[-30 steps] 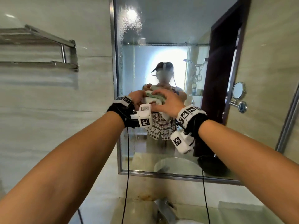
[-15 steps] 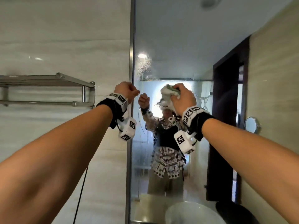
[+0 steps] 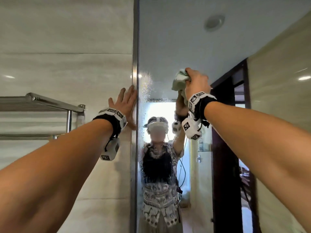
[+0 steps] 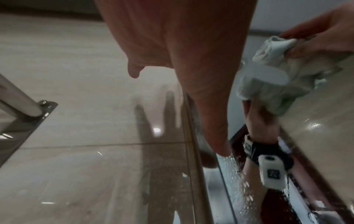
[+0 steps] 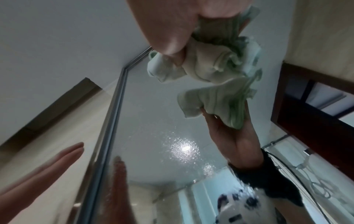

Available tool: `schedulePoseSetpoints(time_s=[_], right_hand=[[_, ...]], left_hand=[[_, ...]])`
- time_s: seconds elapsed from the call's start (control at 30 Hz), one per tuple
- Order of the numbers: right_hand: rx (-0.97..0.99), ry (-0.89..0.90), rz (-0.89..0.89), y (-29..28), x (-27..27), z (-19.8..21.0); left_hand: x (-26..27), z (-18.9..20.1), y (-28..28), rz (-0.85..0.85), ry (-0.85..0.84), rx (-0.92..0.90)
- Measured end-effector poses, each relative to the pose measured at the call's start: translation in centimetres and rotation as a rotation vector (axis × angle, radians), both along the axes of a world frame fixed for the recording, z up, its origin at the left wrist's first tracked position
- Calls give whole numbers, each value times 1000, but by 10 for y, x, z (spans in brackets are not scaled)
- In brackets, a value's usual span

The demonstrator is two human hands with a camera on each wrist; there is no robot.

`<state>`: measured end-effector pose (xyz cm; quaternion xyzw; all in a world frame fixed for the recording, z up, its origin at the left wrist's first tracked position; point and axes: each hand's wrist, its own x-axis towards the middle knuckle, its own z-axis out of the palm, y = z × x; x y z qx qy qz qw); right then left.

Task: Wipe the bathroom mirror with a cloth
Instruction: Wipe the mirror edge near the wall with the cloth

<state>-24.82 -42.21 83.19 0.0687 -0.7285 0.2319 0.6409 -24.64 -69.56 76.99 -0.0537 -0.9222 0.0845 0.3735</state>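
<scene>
The bathroom mirror point(image 3: 168, 39) fills the middle and right of the head view, in a metal frame point(image 3: 135, 47); water droplets point(image 3: 147, 84) speckle its left part. My right hand point(image 3: 193, 81) grips a bunched pale green cloth point(image 3: 179, 79) and holds it against the glass, above the reflected person. In the right wrist view the cloth point(image 5: 210, 65) meets its own reflection on the mirror point(image 5: 153, 121). My left hand point(image 3: 124, 105) lies flat with straight fingers on the tiled wall beside the frame. The left wrist view shows those fingers point(image 4: 210, 106) along the frame, the cloth point(image 4: 272, 50) at right.
A steel towel rack point(image 3: 42, 105) is fixed to the tiled wall at left, near my left forearm. The mirror reflects a dark door frame point(image 3: 223, 148), a ceiling light point(image 3: 214, 22) and a bright shower area. Cables hang from both wrist cameras.
My view has tilted upward. The right hand rose with the cloth and pressed it onto the glass. The left hand let go of the cloth, opened from a fist and laid flat on the wall.
</scene>
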Motion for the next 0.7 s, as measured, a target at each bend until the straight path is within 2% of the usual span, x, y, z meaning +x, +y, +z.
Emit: schedulePoseSetpoints(time_s=[0.1,0.23,0.43,0.7], right_hand=[[-13,-45,-13,-7,-17,1],[57,-7,-11,-14,-38,-20],[207,104,-13,-19,-45,-80],[462,-89,-29,-14,-38,-169]], left_hand=[[-21,-8,-2,15,-23,-26],[-30,-10,-5,-30,-6,-36],[-25,-12,-6,-30,13,-44],[-6,-28,7,-4,-17,34]])
